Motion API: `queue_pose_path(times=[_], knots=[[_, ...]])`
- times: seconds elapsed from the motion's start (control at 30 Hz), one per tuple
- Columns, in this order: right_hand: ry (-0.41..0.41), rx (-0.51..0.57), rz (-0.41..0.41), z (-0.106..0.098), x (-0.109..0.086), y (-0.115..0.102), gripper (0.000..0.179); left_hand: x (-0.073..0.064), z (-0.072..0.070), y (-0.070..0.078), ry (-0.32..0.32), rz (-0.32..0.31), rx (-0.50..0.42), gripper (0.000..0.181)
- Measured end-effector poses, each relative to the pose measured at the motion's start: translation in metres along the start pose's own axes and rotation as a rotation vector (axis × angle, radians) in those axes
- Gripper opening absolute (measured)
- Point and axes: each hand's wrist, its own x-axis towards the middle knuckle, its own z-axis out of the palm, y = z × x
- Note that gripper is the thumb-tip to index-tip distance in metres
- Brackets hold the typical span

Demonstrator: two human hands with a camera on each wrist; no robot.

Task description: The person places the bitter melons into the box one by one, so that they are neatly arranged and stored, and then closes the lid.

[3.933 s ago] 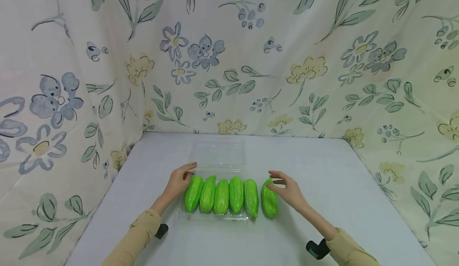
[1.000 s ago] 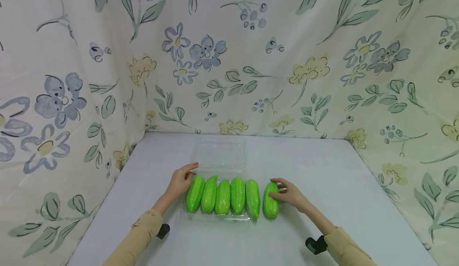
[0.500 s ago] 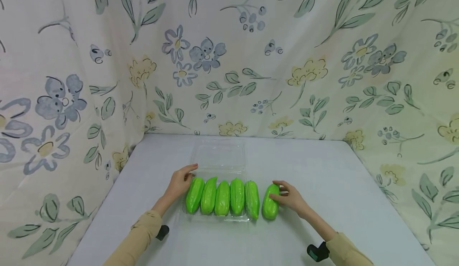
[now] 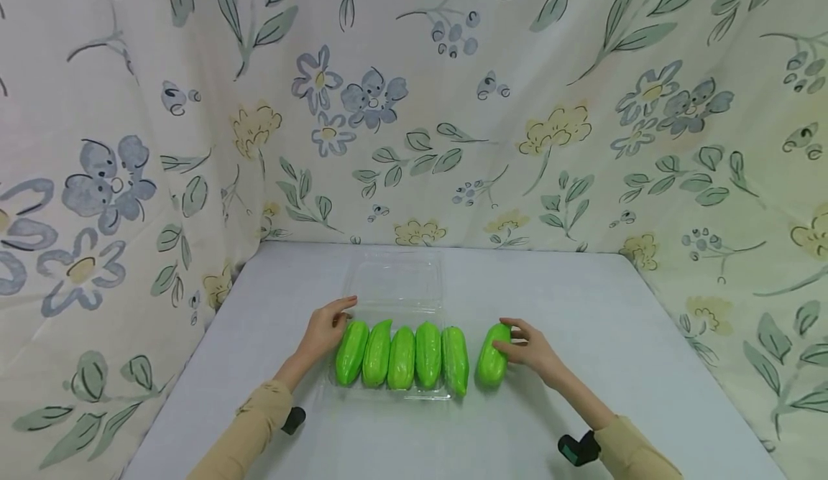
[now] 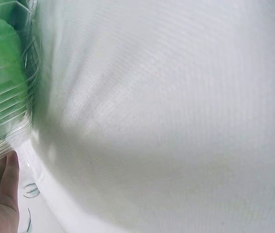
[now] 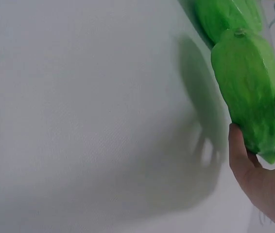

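My right hand [image 4: 533, 354] pinches a plump, bright green gourd [image 4: 494, 356] with a pointed tip, thumb on one side and fingers on the other. In the right wrist view this gourd [image 6: 247, 90] hangs above the white surface, casting a shadow. To its left, a hinged clear plastic box [image 4: 423, 392] holds several similar gourds [image 4: 401, 358] in a row; the rightmost gourd [image 4: 456, 359] lies along the box's right edge. My left hand [image 4: 323, 329] holds the box's back left corner. The left wrist view shows its fingers [image 5: 11, 179] at the ribbed corner.
The box's clear lid [image 4: 394, 279] lies folded back behind it. A white table [image 4: 537, 286] extends around the box, with a floral curtain [image 4: 414, 106] behind and at both sides. Each wrist carries a black camera, such as the right camera [image 4: 578, 450].
At first my right hand hovers over the lone gourd on the table. It then takes hold of the gourd, tilts it, and moves it slightly up and right. The left hand stays at the box corner.
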Motion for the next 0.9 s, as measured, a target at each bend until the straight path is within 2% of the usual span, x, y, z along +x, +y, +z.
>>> queue_pose_path(times=[0.4, 0.9], knots=[[0.0, 0.118, 0.051, -0.014, -0.002, -0.007, 0.068, 0.0, 0.0, 0.0, -0.002, -0.01, 0.005, 0.038], [0.015, 0.145, 0.049, -0.036, 0.004, -0.029, 0.067, -0.001, 0.001, 0.0, -0.001, -0.014, 0.01, 0.038]])
